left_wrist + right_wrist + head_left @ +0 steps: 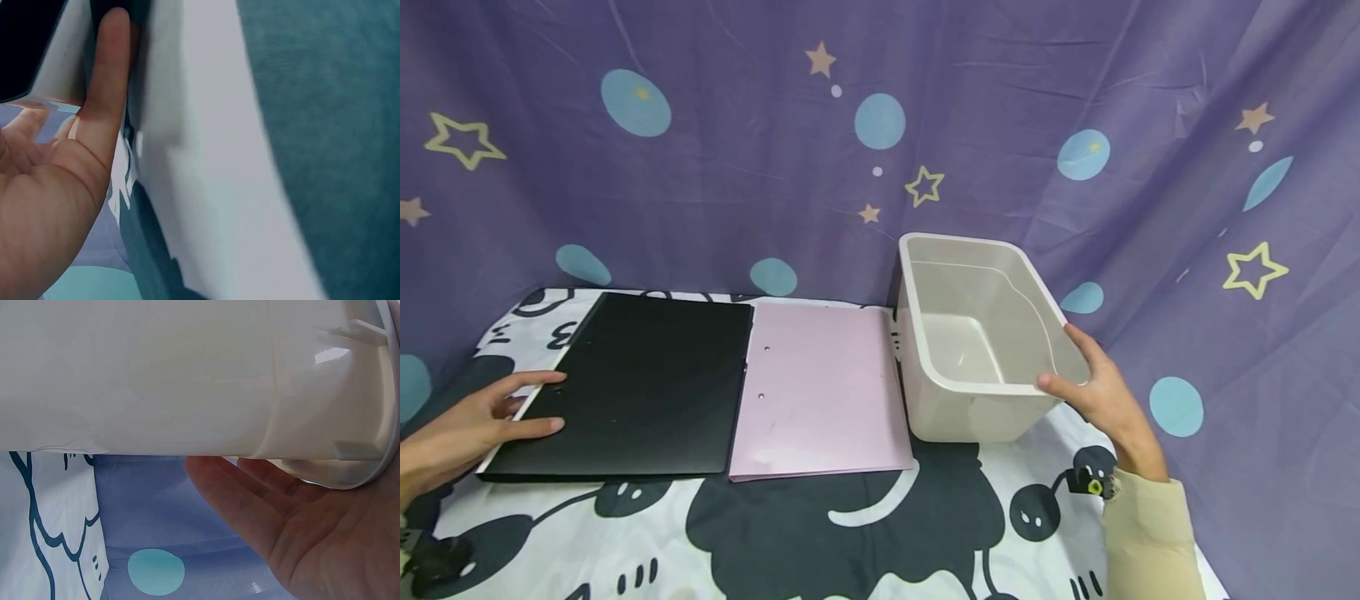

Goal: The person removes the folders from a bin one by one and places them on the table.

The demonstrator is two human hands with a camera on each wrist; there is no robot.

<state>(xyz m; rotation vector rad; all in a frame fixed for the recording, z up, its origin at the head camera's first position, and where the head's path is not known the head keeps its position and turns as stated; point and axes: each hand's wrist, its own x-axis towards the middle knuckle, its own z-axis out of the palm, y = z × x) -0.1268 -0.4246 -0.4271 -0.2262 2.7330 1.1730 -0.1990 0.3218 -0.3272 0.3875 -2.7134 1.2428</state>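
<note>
A flat black folder (647,387) lies on the patterned cloth at the left. My left hand (490,417) rests at its left edge, thumb and index finger extended onto the cover; the other fingers are partly hidden. Beside it lies a pink folder (820,392) with two small holes, touching or nearly touching the black one. At the right stands a cream plastic bin (973,412) whose visible inside holds nothing. My right hand (1101,400) grips its front right corner, thumb at the rim. In the right wrist view its fingers (231,494) lie against the bin's outer wall.
A black-and-white cartoon cloth (865,542) covers the surface under everything. Behind it and along the right hangs a purple curtain (737,167) with stars and blue spots, close to the bin's back and right side.
</note>
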